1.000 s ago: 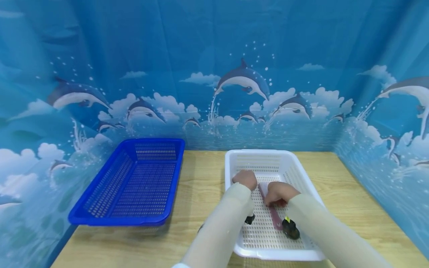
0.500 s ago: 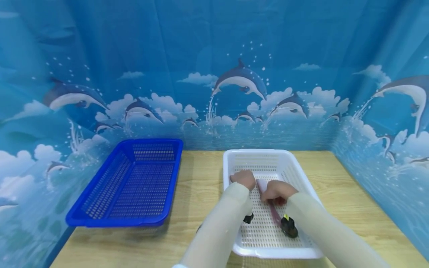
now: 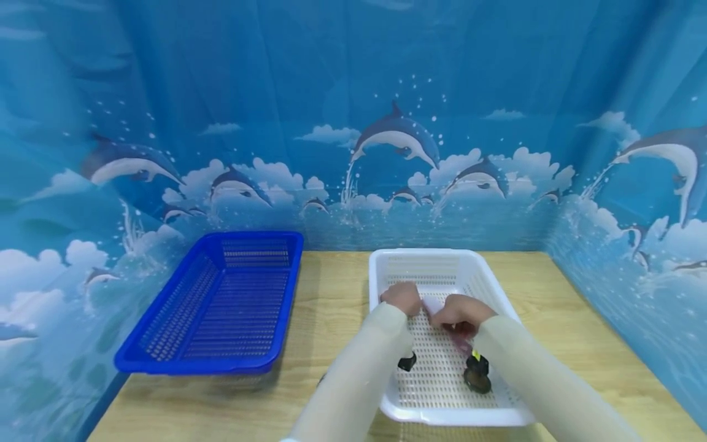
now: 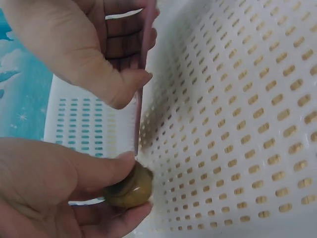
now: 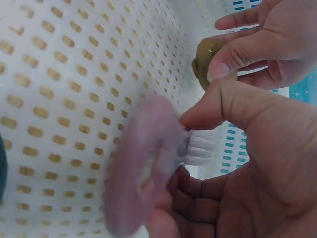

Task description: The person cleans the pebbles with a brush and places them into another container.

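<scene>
Inside the white basket (image 3: 444,380) both hands are close together. My left hand (image 3: 402,298) pinches a glossy, olive-brown rounded shell (image 4: 136,191) between thumb and fingers. In my right hand (image 3: 463,312) is a pink scrub brush (image 5: 121,193) with a looped handle and white bristles (image 5: 200,151); thumb and fingers grip it near its head. Seen edge-on in the left wrist view, the brush ends just above the left thumb and the shell. Whether bristles and shell touch, I cannot tell. The head view hides the shell behind the left hand.
A dark brown rounded thing (image 3: 477,382) lies in the basket near the right wrist. To the left, a blue basket (image 3: 237,313) stands on the wooden table (image 3: 326,294). A dolphin-print curtain (image 3: 353,80) closes off the back and sides.
My right hand has shifted slightly, and the brush handle now looks tilted and shorter in the head view than before. The left hand stays nearly in place.
</scene>
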Demonstrator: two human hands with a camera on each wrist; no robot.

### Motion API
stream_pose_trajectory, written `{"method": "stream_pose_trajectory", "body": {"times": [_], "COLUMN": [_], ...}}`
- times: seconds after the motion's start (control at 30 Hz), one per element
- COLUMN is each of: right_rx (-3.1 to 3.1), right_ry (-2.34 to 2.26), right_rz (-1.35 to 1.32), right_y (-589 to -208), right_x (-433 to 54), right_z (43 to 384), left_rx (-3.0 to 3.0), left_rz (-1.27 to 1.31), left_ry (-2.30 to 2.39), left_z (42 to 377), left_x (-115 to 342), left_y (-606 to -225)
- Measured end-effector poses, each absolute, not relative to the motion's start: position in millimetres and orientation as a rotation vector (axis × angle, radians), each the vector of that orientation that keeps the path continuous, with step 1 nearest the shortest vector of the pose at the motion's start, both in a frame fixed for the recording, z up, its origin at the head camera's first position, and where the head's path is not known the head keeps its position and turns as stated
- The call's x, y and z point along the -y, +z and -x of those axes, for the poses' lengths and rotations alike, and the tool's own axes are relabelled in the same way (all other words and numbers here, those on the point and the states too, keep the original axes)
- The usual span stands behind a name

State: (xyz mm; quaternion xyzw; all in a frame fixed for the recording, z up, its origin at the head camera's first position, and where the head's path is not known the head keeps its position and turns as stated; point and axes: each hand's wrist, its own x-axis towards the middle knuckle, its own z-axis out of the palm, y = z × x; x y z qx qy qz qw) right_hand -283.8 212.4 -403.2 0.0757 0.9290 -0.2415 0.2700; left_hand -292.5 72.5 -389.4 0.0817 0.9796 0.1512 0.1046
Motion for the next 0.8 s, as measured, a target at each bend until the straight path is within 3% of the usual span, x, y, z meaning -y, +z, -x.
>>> {"method": "stream_pose_trajectory", "body": {"times": [0.33,0.8], "right_rx": [-2.55,-2.838], "right_ry": [-0.755,-0.968], "right_rz": [-0.283,0.115], "right_y": [-389,-370], "right_x": [-228,-250], "right_z": [278,286], "left_rx": [-2.757,-2.244], "left_rz": [-0.268,-0.157], "left_ry": [0.797,1.605], "left_z": [293,304], "left_x": [-67,-55], "left_y": [-388,-378]}}
